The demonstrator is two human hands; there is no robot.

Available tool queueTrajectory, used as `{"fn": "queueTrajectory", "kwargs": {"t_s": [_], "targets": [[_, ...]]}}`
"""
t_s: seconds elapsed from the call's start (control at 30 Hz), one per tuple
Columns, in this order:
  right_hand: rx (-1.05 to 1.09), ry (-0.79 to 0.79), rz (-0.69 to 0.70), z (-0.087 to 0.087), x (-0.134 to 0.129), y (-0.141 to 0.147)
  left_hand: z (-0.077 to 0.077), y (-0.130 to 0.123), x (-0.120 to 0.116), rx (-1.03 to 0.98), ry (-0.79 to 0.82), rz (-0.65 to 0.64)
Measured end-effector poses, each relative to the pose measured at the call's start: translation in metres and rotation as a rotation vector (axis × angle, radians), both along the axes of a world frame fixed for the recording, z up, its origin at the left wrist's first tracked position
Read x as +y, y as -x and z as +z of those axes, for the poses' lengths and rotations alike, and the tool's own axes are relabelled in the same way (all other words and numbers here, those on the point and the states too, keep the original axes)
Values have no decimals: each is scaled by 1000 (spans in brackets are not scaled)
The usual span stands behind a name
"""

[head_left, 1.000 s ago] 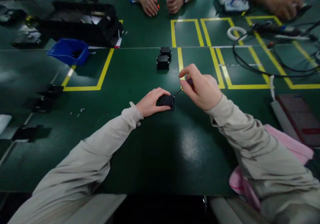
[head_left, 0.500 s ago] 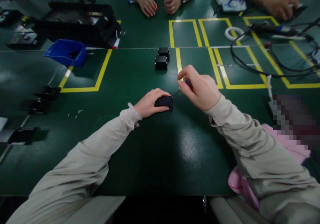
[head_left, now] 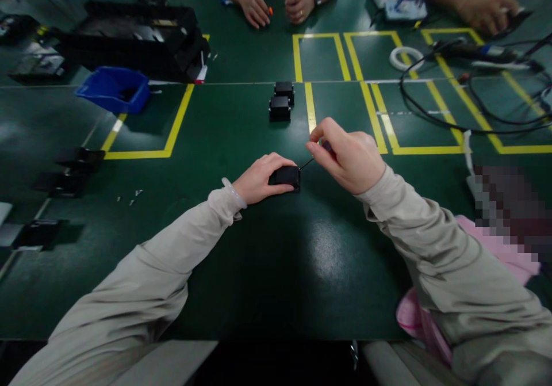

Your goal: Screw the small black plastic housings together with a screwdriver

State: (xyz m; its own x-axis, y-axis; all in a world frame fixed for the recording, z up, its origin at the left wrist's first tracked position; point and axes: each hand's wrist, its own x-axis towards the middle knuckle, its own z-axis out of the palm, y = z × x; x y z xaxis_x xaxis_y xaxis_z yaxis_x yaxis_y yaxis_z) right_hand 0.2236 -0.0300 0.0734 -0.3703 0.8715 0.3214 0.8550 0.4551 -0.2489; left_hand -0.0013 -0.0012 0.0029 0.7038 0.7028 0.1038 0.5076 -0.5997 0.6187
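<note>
With two boxy black units point(head_left: 280, 107) beyond and a blue plastic bin point(head_left: 112, 90) off left, from my remote seat I see the left hand point(head_left: 262, 178), fingers wrapped round a black block point(head_left: 287, 175) on the glossy green tabletop point(head_left: 250, 271), and the right hand point(head_left: 347, 157) pinching a thin-shafted screwdriver point(head_left: 307, 163) at its right end.

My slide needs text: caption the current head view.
Left hand grips a small black block on the green table while the right hand holds a thin-shafted tool at its edge.
</note>
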Motion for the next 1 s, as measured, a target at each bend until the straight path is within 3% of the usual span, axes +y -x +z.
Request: {"fn": "queueTrajectory", "kwargs": {"t_s": [1.0], "targets": [[-11, -3, 9, 3, -1, 0, -2, 1, 1, 2, -13, -2]]}}
